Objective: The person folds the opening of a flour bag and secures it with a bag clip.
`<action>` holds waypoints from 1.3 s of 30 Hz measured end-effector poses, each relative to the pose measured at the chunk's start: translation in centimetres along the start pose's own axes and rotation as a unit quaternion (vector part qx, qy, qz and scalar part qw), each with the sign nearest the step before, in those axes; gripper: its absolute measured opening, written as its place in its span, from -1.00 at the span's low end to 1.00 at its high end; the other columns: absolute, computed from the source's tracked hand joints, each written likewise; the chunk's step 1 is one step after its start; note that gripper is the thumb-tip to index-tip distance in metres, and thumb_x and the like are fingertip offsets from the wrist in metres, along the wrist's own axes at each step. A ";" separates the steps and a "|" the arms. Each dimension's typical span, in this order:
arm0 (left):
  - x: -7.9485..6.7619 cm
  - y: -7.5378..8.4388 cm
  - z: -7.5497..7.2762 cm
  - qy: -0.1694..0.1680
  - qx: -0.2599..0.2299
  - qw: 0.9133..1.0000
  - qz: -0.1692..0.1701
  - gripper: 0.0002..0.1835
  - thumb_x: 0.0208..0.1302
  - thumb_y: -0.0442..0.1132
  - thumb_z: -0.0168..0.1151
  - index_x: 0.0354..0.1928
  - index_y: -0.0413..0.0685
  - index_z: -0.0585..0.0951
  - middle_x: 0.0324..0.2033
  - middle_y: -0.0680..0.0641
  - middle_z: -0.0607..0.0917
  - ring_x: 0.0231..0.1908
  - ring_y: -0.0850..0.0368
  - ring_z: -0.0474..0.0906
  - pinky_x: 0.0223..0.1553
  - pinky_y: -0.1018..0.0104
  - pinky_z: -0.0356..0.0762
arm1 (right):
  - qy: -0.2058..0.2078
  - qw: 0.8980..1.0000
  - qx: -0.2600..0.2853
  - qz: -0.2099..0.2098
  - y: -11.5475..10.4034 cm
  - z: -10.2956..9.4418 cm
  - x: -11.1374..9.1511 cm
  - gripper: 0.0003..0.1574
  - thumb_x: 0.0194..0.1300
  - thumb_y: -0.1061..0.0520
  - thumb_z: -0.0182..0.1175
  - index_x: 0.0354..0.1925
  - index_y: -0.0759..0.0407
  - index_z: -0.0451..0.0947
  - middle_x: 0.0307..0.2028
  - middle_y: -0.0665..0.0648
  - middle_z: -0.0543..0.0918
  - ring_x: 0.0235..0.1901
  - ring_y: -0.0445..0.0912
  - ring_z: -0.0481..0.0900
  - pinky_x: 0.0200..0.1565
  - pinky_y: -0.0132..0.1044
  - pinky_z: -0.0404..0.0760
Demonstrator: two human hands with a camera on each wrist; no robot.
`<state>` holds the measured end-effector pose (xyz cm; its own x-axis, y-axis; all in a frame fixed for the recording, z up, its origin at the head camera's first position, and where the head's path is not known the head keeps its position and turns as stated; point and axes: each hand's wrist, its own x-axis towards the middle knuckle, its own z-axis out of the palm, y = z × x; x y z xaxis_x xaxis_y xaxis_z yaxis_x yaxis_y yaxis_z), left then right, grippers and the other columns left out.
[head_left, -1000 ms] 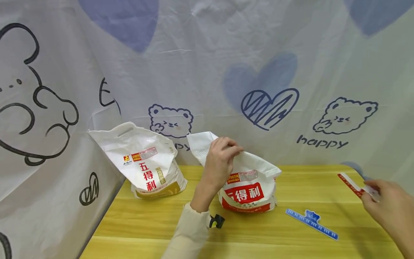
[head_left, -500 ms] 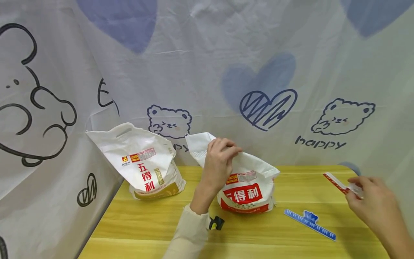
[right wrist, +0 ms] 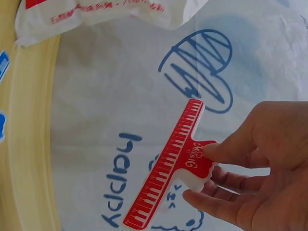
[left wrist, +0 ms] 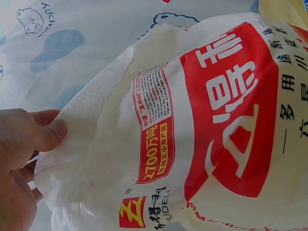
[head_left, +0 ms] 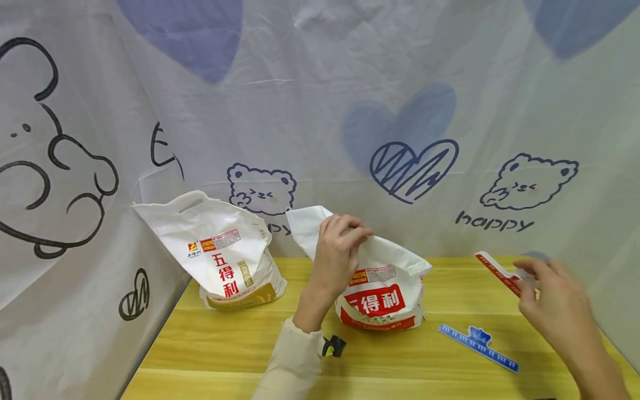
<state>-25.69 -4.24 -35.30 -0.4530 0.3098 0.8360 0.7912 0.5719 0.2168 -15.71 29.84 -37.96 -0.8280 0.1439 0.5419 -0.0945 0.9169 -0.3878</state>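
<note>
White, red-labelled bag (head_left: 385, 278) is gripped near its top by the left hand (head_left: 337, 247) while the right hand (head_left: 555, 294) pinches a red clip (right wrist: 166, 166).

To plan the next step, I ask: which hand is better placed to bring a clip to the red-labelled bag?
Probably the right hand: it pinches the red clip. The left hand seems busy, gripping the top of the red-labelled bag.

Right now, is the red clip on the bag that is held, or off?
Off: the right grip holds the red clip apart from that bag.
</note>
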 end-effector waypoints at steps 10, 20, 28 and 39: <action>0.1 0.0 -0.1 0.002 -0.008 1.000 0.006 -0.83 0.29 -0.48 0.35 -0.17 -0.09 0.78 -0.17 -0.03 0.66 -0.07 0.05 0.54 0.28 0.11 0.35 | -0.005 0.999 0.031 -0.019 -2.0 0.4 0.8 -0.59 0.26 0.47 0.23 0.09 0.44 0.51 0.01 0.46 0.49 -0.11 0.34 0.44 -0.10 0.35 0.45; 0.0 -0.1 0.1 0.018 0.001 1.000 0.006 -0.84 0.29 -0.46 0.37 -0.17 -0.09 0.77 -0.15 -0.04 0.67 -0.04 0.04 0.54 0.29 0.14 0.36 | 0.026 0.996 0.063 -0.052 -3.8 0.2 1.7 -0.53 0.27 0.51 0.22 0.15 0.44 0.48 -0.01 0.43 0.49 -0.17 0.31 0.50 -0.20 0.35 0.60; 0.0 -0.2 0.2 0.028 -0.003 1.000 0.004 -0.89 0.30 -0.41 0.38 -0.18 -0.10 0.77 -0.15 -0.04 0.69 -0.02 0.04 0.55 0.32 0.16 0.36 | 0.039 0.993 0.081 -0.079 -5.0 0.4 2.4 -0.55 0.24 0.52 0.26 0.11 0.42 0.53 -0.03 0.40 0.52 -0.21 0.26 0.55 -0.25 0.11 0.70; -0.1 -0.1 0.5 0.038 -0.011 0.999 0.007 -0.91 0.32 -0.41 0.37 -0.20 -0.12 0.77 -0.16 -0.06 0.68 -0.04 0.03 0.55 0.30 0.17 0.37 | 0.040 0.989 0.111 -0.091 -7.2 0.7 3.4 -0.58 0.24 0.50 0.32 0.07 0.34 0.61 -0.08 0.30 0.59 -0.18 0.19 0.59 -0.23 -0.54 0.55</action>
<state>-25.94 -3.98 -35.60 -0.4107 0.2579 0.8745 0.8059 0.5513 0.2159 -18.28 23.46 -33.83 -0.7405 0.0219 0.6717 -0.3639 0.8272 -0.4281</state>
